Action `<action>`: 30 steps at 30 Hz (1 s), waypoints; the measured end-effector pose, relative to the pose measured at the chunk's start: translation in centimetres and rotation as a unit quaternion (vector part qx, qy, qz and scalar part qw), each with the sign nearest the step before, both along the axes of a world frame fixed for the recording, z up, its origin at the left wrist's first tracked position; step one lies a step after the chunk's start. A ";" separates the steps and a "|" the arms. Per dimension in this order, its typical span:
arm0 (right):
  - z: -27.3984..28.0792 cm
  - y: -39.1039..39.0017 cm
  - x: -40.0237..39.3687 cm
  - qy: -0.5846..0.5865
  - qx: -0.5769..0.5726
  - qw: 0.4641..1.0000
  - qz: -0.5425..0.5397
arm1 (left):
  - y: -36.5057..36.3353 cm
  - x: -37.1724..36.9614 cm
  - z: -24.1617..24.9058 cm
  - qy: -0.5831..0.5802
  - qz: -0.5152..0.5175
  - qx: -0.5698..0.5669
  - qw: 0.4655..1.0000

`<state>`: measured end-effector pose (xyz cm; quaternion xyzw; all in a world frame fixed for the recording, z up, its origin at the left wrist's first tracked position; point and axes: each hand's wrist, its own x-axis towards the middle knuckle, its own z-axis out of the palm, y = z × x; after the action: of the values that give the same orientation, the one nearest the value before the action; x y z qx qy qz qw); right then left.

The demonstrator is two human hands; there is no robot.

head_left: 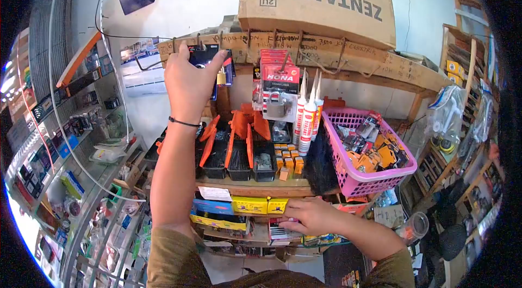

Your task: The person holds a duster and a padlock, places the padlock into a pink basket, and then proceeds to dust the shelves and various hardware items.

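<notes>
Left hand raised at 11 o'clock of the view, fingers and thumb curled around a dark carded packet that hangs from a hook on the wooden rail; pinching it at both side edges, thumb toward 3 o'clock, fingers toward 9. Right hand low at 6 o'clock, laid palm down with fingers loosely spread on a flat pack on the lower shelf, just below the yellow boxes. Best handled, by the look of it, by lifting the packet slightly toward 12 o'clock first so the hang hole clears the hook tip, then drawing straight toward the body, not twisting sideways, since neighbouring cards hang close at 3 o'clock: a padlock touching its edge and the red padlock cards just beyond. Worth keeping the grip on the card's edges rather than the blister, and keeping the right hand steady on the shelf for balance. Long axis of the packet vertical, running 12 to 6 o'clock, hang hole at the top, printed face turned toward the wearer, lower end hidden behind the palm. Exact contents too dark and covered to tell. Sealant tubes and a pink basket well clear at 3 o'clock
</notes>
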<state>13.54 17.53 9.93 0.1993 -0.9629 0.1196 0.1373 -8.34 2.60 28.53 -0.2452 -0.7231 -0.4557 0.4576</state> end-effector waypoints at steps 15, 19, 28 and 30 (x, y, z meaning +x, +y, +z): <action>-2.1 0.6 2.3 -0.138 -0.193 0.969 -0.062 | 6.0 -7.4 -3.1 -0.031 0.010 0.011 0.999; -6.1 -0.1 4.3 -0.121 -0.388 0.908 -0.106 | 7.4 -9.7 -3.1 -0.020 0.026 0.008 0.999; -14.5 0.8 11.1 -0.181 -0.575 0.758 -0.250 | 7.8 -11.0 -1.9 -0.111 0.066 -0.090 0.988; -14.6 0.8 12.1 -0.172 -0.572 0.761 -0.255 | 7.8 -11.2 -1.7 -0.138 0.052 -0.090 0.985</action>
<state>25.62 18.32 -4.69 -0.1927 -0.7383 0.6410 0.0831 -19.58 10.44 26.83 -0.1823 -0.8290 -0.3937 0.3527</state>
